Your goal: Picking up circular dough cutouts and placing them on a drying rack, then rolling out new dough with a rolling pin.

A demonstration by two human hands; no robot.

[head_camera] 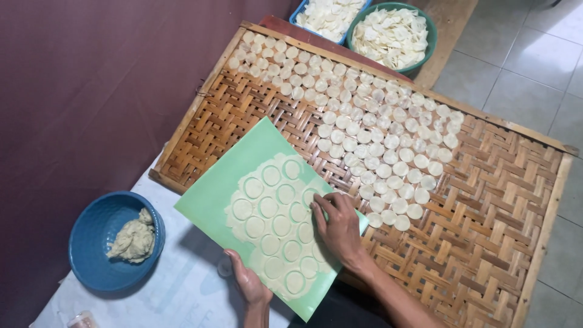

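Both hands work on a green sheet (pixel 237 176) that carries a thin layer of rolled dough (pixel 267 222) cut into rounds. Her or his left hand (pixel 249 282) grips the sheet's near edge from below, fingers closed on it; the right hand (pixel 339 228) lies flat on the sheet's right side, fingertips pressing at a cut round, though whether one is pinched is hard to tell.

That sheet rests tilted, its far corner over the near-left rim of a woven bamboo tray (pixel 486 200), its near corner hanging past the worktop (pixel 176 285). Rows of pale dough discs (pixel 376 140) fill the tray's far and middle weave; the right half and near-left corner are bare lattice.

On the cloth-covered worktop, left of the sheet and apart from it, stands a blue bowl (pixel 91 243) with a lump of dough (pixel 133 238). Beyond the tray sit a green basin (pixel 428 36) and a blue tub (pixel 299 12), both heaped with white chips. A dark maroon wall (pixel 91 91) closes the left; grey floor tiles (pixel 522 54) open on the right.
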